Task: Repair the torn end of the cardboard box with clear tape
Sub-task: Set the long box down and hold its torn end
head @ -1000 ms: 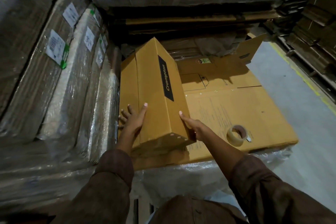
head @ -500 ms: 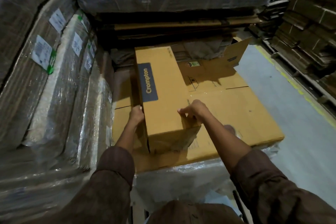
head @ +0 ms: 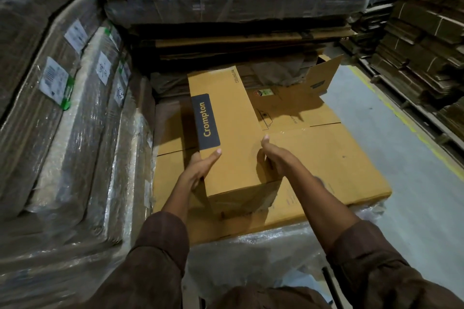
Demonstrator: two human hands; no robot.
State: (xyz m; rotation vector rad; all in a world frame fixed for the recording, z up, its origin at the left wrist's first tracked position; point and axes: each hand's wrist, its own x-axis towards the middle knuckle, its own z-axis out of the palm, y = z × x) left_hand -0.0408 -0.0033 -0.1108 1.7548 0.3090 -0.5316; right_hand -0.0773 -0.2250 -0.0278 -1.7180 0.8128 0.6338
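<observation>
A long brown cardboard box point(head: 233, 133) with a dark "Crompton" label lies lengthwise on a flat cardboard sheet point(head: 339, 158). Its near end point(head: 241, 200) faces me, in shadow, with a ragged lower edge. My left hand point(head: 200, 165) grips the box's left side near that end, thumb on the top face. My right hand point(head: 276, 158) grips the right side, thumb raised along the top edge. The tape roll is hidden behind my right forearm.
Plastic-wrapped bundles point(head: 75, 120) with white labels wall off the left. Wrapped and flat cardboard stacks point(head: 226, 7) rise behind the box. A grey floor aisle point(head: 414, 183) with a yellow line runs on the right, beside more cardboard stacks point(head: 426, 45).
The box rolled about its long axis, bringing the label from the right face to the top's left edge. Both hands shifted their hold. My right arm now covers the tape roll.
</observation>
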